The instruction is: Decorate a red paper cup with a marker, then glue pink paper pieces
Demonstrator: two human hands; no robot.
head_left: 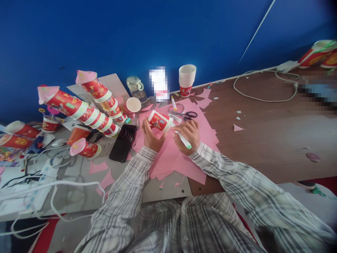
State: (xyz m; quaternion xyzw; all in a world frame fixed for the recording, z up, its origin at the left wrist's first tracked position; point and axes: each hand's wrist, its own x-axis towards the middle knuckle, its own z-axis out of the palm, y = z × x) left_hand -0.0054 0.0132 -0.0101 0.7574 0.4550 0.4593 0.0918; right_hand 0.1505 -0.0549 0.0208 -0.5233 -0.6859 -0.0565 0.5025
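My left hand (151,136) is closed around a red and white paper cup (159,121), held tilted on its side above the pink paper sheets (171,154). My right hand (187,135) grips a white glue stick with a green end (183,139), its tip touching the cup's rim. Both hands hover over the pink sheets. Plaid sleeves cover both forearms.
Scissors (187,115) and a second stick (173,102) lie behind the hands. A stack of cups (186,80), a jar (136,89), a black phone (123,142) and chains of joined cups with pink cones (79,109) stand left. White cables (265,95) cross the brown table (268,140).
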